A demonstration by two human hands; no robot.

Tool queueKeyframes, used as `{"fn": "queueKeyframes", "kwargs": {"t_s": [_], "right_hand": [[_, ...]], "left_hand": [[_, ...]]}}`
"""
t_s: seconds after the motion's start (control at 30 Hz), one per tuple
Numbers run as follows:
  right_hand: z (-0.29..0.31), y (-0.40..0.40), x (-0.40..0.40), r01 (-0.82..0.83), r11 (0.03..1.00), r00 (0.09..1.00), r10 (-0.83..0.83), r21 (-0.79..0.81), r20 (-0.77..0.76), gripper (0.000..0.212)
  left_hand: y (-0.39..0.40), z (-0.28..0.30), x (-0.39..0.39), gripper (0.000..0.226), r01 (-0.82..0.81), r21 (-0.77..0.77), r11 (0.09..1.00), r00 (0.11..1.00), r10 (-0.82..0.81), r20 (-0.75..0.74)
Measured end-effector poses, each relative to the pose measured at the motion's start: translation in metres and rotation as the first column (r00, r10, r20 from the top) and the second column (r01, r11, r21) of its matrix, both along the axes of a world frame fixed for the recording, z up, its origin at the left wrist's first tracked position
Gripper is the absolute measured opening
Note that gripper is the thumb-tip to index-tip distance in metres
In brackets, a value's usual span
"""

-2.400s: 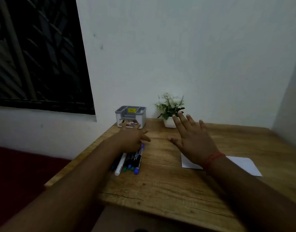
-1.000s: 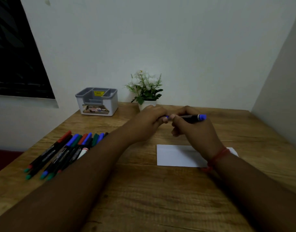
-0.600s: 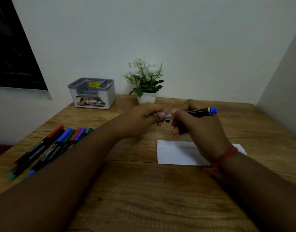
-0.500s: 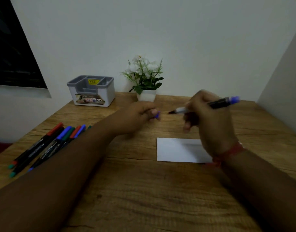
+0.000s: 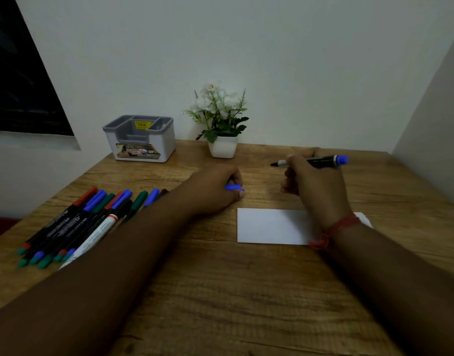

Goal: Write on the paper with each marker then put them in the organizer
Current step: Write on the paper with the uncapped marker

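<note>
My right hand (image 5: pixel 314 186) grips an uncapped blue marker (image 5: pixel 321 161), held level above the table with its tip pointing left. Below that wrist lies the white paper (image 5: pixel 269 226), partly covered by my forearm. My left hand (image 5: pixel 215 191) rests on the table left of the paper and holds the marker's blue cap (image 5: pixel 234 188) in curled fingers. Several capped markers (image 5: pixel 79 224) in red, blue, green and one white lie in a bunch at the left, partly behind my left forearm. The grey and white organizer (image 5: pixel 141 140) stands at the back left.
A small white pot of white flowers (image 5: pixel 222 124) stands against the wall right of the organizer. The wooden table (image 5: pixel 220 291) meets a wall at the back and another on the right. Its left edge drops off beside the markers.
I took a blue marker from the bunch and pulled its cap off with the left hand. The right hand has moved right with the marker, and the left hand has sunk to the table.
</note>
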State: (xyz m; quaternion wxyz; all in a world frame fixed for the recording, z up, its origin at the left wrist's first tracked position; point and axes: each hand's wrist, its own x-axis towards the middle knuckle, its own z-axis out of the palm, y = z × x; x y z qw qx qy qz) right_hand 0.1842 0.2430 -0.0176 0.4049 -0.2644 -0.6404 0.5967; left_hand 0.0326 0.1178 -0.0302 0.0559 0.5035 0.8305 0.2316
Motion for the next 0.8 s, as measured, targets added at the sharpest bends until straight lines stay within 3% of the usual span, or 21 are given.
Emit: {"fn": "queueKeyframes", "kwargs": {"t_s": [0.1,0.23,0.47,0.6,0.8], "right_hand": [[-0.008,0.006,-0.002,-0.006,0.999,0.999,0.008,-0.048,0.049,0.005],[-0.012,0.013,-0.002,-0.186,0.975,0.982,0.187,-0.121,-0.008,0.013],[-0.013,0.028,-0.004,-0.46,0.866,0.888,0.452,-0.196,-0.089,0.02],[-0.016,0.031,-0.004,-0.501,0.846,0.865,0.486,-0.182,-0.123,0.017],[-0.008,0.019,-0.001,-0.466,0.865,0.882,0.438,-0.185,-0.174,0.021]], "left_hand": [[0.001,-0.002,-0.001,0.021,0.003,-0.028,1.0,1.0,-0.004,-0.023],[-0.001,0.0,0.0,0.03,0.005,-0.061,0.998,1.0,-0.006,-0.004],[-0.014,0.014,0.007,0.085,0.115,-0.337,0.934,0.989,-0.138,-0.046],[-0.013,0.01,0.01,0.103,0.138,-0.457,0.879,0.978,-0.193,-0.075],[-0.01,0.007,0.01,0.107,0.151,-0.483,0.862,0.975,-0.211,-0.071]]}}
